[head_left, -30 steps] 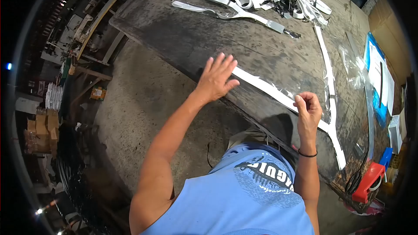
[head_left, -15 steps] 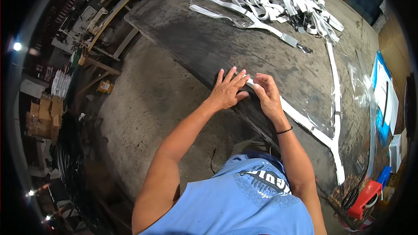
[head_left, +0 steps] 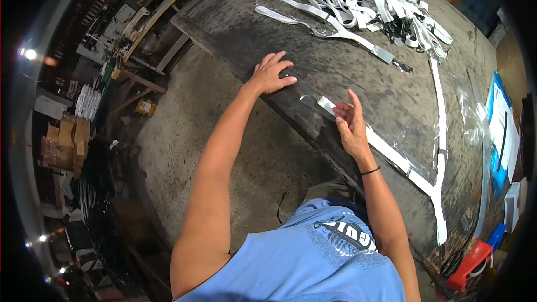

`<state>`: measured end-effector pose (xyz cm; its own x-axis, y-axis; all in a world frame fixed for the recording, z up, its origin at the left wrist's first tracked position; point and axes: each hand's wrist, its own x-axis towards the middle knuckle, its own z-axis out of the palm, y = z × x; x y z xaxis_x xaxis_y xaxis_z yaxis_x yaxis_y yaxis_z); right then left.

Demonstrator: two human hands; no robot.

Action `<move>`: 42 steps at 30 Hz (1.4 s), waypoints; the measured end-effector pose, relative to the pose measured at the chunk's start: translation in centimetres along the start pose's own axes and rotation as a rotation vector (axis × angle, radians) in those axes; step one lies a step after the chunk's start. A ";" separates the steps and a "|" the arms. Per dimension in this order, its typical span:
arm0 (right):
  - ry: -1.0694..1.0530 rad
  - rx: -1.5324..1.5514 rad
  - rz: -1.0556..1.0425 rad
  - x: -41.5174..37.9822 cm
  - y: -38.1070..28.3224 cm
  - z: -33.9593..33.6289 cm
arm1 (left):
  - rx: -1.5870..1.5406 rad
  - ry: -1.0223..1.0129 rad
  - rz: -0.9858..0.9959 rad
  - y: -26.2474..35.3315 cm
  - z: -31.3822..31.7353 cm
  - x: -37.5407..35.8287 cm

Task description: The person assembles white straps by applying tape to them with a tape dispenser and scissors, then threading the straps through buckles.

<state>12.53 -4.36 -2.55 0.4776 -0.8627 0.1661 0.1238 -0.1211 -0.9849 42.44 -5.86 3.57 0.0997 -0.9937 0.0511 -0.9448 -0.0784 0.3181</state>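
Note:
A white Y-shaped strap (head_left: 394, 158) lies along the table's near edge, its two arms joining at the lower right. Over its upper-left end, my right hand (head_left: 352, 126) hovers with the index finger raised and the others loosely bent and apart. My left hand (head_left: 273, 75) is farther up the edge, fingers spread above the dark tabletop, holding nothing. Between the hands, a shiny bit of clear film (head_left: 303, 98) shows near the strap's end. Another white strap (head_left: 341, 28) with a forked end lies beyond, beside a tangled heap of white straps (head_left: 372, 3).
The dark worn table (head_left: 235, 33) has its edge running diagonally past my body. At right are clear plastic (head_left: 472, 114), a blue-and-white packet (head_left: 498, 126) and a red tape dispenser (head_left: 470, 265). Cardboard boxes (head_left: 66, 144) and a wooden-topped stand (head_left: 154, 25) are at left.
My left hand has moved away from the strap's end, up and left along the table edge. My right hand has shifted slightly down and right, uncovering the strap's end.

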 end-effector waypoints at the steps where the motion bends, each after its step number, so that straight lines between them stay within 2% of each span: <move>1: 0.002 0.000 0.004 0.1 0.1 0.0 | 0.075 -0.151 0.044 0.7 -0.3 0.6; 3: 0.015 -0.006 0.013 0.0 -0.1 0.0 | 0.115 -0.171 0.085 1.2 -0.3 2.2; 5: 0.008 -0.008 0.016 -0.1 -0.4 0.0 | 0.161 -0.387 0.089 1.3 -1.1 4.0; 7: 0.014 -0.003 0.006 0.0 -0.2 0.0 | 0.181 -0.412 0.071 0.9 -1.7 4.7; 9: 0.013 0.008 -0.007 0.0 -0.1 0.0 | -0.115 -0.504 -0.046 -0.4 -2.5 4.6; 11: 0.017 0.014 -0.014 0.0 0.0 0.0 | -0.167 -0.500 -0.027 -2.0 -2.8 3.8; 13: 0.022 0.018 -0.016 0.0 0.0 0.0 | -0.554 -0.487 -0.347 -2.8 -3.0 2.2; 14: 0.022 0.014 -0.018 0.0 0.1 0.0 | -0.582 -0.366 -0.367 -2.5 -2.9 1.2; 18: 0.021 -0.001 -0.019 0.0 0.0 0.0 | -0.702 -0.283 -0.514 -2.3 -0.8 -1.2; 19: 0.019 -0.006 -0.021 0.0 0.0 0.0 | -0.702 -0.285 -0.516 -2.0 -0.3 -1.6; 21: 0.015 -0.012 -0.021 0.0 -0.1 0.0 | -0.953 -0.012 -0.489 -0.9 0.5 -2.2; 22: 0.013 -0.008 -0.021 0.0 -0.2 0.0 | -1.091 0.039 -0.468 -0.8 0.9 -2.3; 23: 0.011 -0.005 -0.022 0.0 -0.3 0.1 | -1.093 0.039 -0.467 -0.1 1.2 -2.6; 25: 0.000 -0.002 -0.026 0.0 -0.4 0.1 | -1.364 0.158 -0.317 1.8 1.2 -3.2; 26: -0.010 0.003 -0.028 0.0 -0.5 0.1 | -1.380 0.153 -0.301 2.3 1.2 -3.2; 29: -0.014 -0.014 -0.015 -0.1 -0.8 0.2 | -1.560 0.247 -0.321 3.1 2.3 -3.2; 30: -0.018 -0.016 -0.017 -0.2 -0.7 0.3 | -1.624 0.275 -0.382 3.0 2.9 -3.3; 33: -0.015 -0.026 -0.015 0.0 -0.6 0.2 | -1.508 0.249 -0.475 2.8 4.6 -3.8; 35: -0.027 -0.040 0.004 -0.1 -0.6 0.2 | -1.418 0.233 -0.451 3.0 5.0 -3.6; 37: -0.025 -0.066 0.002 -0.1 -0.8 0.2 | -1.033 0.074 -0.369 3.7 5.1 -3.5; 39: -0.020 -0.091 -0.006 -0.1 -0.8 0.3 | -1.017 0.108 -0.353 4.6 5.5 -3.4; 41: -0.029 -0.068 -0.026 0.0 -0.6 0.4 | -1.107 0.239 -0.232 5.4 5.8 -3.5; 42: -0.023 -0.071 -0.025 0.0 -0.7 0.4 | -1.136 0.229 -0.210 5.7 5.8 -3.7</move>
<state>12.74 -4.07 -1.86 0.4948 -0.8476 0.1915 0.0746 -0.1781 -0.9812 34.84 -3.13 -0.31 0.3835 -0.9231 0.0296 -0.0941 -0.0071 0.9955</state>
